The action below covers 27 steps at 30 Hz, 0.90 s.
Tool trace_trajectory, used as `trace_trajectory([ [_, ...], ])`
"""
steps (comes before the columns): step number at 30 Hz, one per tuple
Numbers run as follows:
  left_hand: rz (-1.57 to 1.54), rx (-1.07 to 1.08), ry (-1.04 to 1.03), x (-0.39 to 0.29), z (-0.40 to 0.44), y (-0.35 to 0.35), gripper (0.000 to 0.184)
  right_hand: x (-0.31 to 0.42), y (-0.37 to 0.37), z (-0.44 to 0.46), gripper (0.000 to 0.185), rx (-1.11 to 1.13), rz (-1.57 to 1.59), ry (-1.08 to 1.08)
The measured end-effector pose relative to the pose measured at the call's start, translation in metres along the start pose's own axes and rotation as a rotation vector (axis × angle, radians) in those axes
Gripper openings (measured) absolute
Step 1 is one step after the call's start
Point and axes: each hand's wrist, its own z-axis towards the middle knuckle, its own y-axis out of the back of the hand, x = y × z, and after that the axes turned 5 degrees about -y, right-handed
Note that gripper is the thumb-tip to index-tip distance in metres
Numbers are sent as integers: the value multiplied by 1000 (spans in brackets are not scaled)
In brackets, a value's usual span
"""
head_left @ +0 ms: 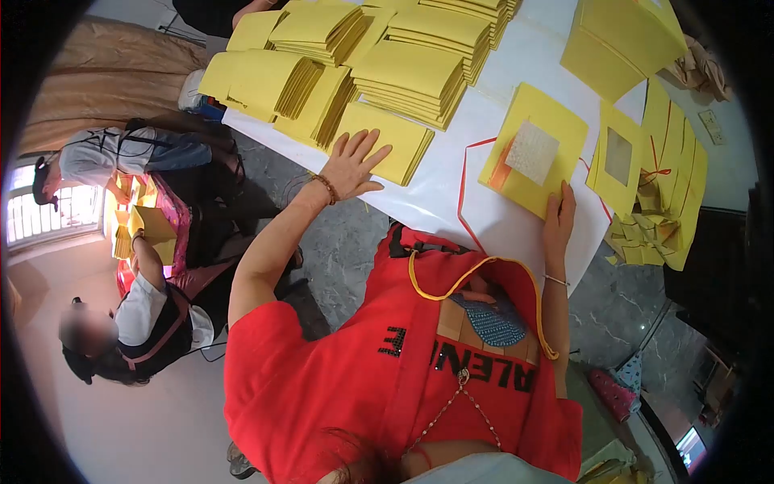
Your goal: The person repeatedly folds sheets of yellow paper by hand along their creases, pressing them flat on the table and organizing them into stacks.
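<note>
Your left hand (351,167) was spread, its fingers apart and reaching over the near left part of the low yellow stack (397,153) at the surface's (439,181) near edge. The pictures did not show how firmly it pressed. Your right hand (558,222) was at the near right corner of the yellow panel (568,129), with its fingers close together; whether it pinched the panel, you could not tell from this view. The yellow panel lay flat near the right end of the surface, with a pale patterned square (532,152) on its face and an orange strip (501,161) beside that square

To the left of the panel, a red cord (461,192) ran over the near edge of the surface. To the right lay a second yellow panel (603,173) with a pale window, close to the surface's right edge. Beyond that edge were long yellow sheets (681,153) and crumpled yellow pieces (643,234). A large yellow folder (617,48) was at the far right

Taller yellow stacks (411,81) filled the far left part of the surface, beyond the low stack. Well apart, off to the left, two people (101,157) worked with other yellow pieces (151,230) near a window (55,202)
</note>
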Motion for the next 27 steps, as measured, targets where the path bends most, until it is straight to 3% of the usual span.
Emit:
trace_trajectory([
  [7, -25, 12, -16, 6, -3, -10, 73, 1, -1, 1, 42, -26, -37, 57],
  [10, -118, 39, 24, 8, -2, -7, 59, -6, -3, 1, 41, -46, -24, 85],
  [17, -134, -29, -3, 9, 1, 0, 50, 0, 1, 2, 44, -91, 42, 69],
  [18, -148, 7, -6, 12, 5, 9, 49, -4, 0, 5, 42, -172, -77, 204],
  [19, -139, -16, -29, 14, 9, 16, 46, -2, 4, 8, 42, -182, -82, 198],
  [21, -234, 95, 29, 17, 17, 33, 43, 2, 9, 14, 37, -96, -196, 366],
  [26, -189, 55, 50, 2, 45, 58, 33, 1, 11, 24, 31, 62, -211, 377],
  [27, -216, -51, 39, -5, 53, 59, 29, 0, 12, 24, 30, 70, -194, 375],
])
